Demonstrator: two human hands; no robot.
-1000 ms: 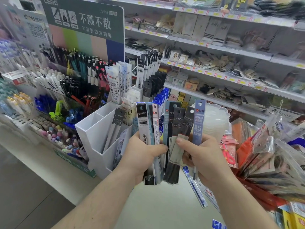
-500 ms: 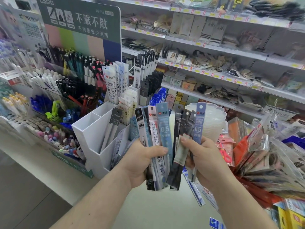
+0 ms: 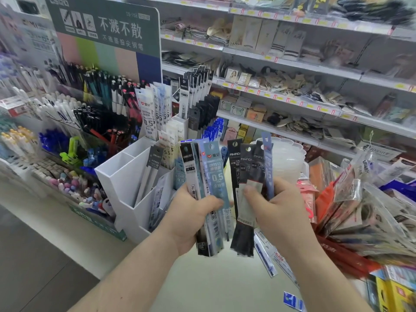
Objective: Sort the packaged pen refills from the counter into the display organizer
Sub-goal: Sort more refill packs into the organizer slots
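I am mid-sort, my left hand [image 3: 189, 218] gripping a blue-and-black fan of refills [image 3: 212, 199] and my right hand [image 3: 278, 210] pinching the black packs [image 3: 244, 176], both held just before the organizer [image 3: 121, 176], whose matching slot I must pick next.

I see light-blue and black refill packs [image 3: 213, 190] fanned upright in my left hand [image 3: 191, 217], black AIHAO packs [image 3: 246, 190] plus one blue in my right hand [image 3: 279, 210]. White display organizer [image 3: 121, 181] left of them, packs standing in its compartments. More packs [image 3: 265, 255] flat on the desk.
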